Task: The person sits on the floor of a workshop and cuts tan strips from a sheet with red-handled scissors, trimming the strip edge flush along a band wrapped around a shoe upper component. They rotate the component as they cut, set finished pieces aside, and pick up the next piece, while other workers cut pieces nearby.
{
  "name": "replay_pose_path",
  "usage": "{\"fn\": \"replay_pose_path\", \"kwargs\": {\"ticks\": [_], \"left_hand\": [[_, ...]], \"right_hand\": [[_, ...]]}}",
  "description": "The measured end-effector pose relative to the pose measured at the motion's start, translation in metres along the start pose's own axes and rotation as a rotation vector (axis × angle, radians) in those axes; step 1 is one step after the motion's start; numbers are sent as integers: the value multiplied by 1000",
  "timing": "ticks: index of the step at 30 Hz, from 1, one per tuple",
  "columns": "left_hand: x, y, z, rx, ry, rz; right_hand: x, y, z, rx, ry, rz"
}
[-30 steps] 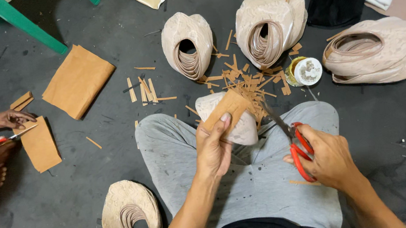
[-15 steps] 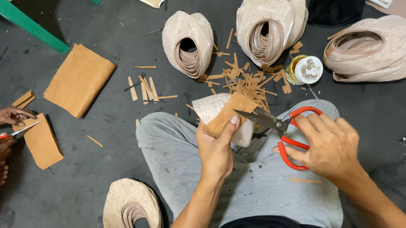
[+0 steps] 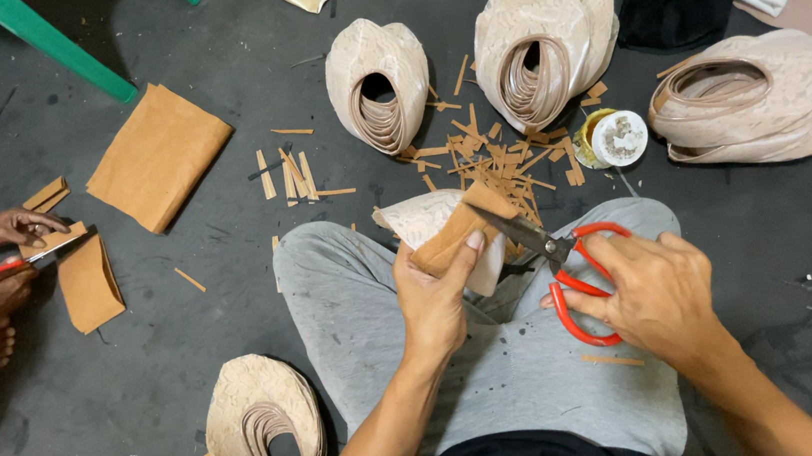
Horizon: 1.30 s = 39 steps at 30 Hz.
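My left hand [image 3: 436, 290] grips a folded tan leather piece [image 3: 456, 228] with a pale underside, held over my lap in grey trousers [image 3: 355, 314]. My right hand [image 3: 652, 293] holds red-handled scissors [image 3: 565, 261], fingers through the loops. The dark blades point left and meet the top edge of the tan piece. Just beyond, a heap of thin tan offcut strips [image 3: 499, 153] lies on the dark floor.
Several rolled coils of pale leather strip stand around: [image 3: 378, 85], [image 3: 543, 48], [image 3: 759, 95], [image 3: 265, 439]. A small round tin [image 3: 615, 138] sits by the offcuts. A tan sheet [image 3: 157, 154] lies at left, where another person's hand [image 3: 9, 227] cuts a piece [image 3: 90, 281] with red scissors.
My right hand turned the scissors from upright to pointing left and brought the blades to the tan piece. My left hand tilted the piece.
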<state>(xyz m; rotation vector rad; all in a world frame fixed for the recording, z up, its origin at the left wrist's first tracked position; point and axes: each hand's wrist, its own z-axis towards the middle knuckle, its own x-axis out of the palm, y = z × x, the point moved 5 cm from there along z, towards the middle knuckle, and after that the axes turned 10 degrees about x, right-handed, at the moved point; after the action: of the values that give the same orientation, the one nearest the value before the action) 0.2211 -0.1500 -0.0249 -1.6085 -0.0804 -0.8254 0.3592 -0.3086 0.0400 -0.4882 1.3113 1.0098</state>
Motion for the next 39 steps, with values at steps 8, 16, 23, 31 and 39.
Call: {"fn": "replay_pose_path", "kwargs": {"ticks": [8, 16, 23, 31, 39], "left_hand": [[-1, -4, 8, -34, 63, -150], [-9, -17, 27, -94, 253, -85], [1, -36, 39, -107, 534, 162], [15, -35, 38, -193, 630, 122], [12, -32, 38, -166, 646, 157]], "right_hand": [[16, -19, -5, 221, 206, 137], [10, -36, -5, 147, 238, 110], [-21, -36, 6, 8, 100, -76], [-35, -16, 18, -171, 26, -141], [-28, -21, 16, -152, 83, -96]]}}
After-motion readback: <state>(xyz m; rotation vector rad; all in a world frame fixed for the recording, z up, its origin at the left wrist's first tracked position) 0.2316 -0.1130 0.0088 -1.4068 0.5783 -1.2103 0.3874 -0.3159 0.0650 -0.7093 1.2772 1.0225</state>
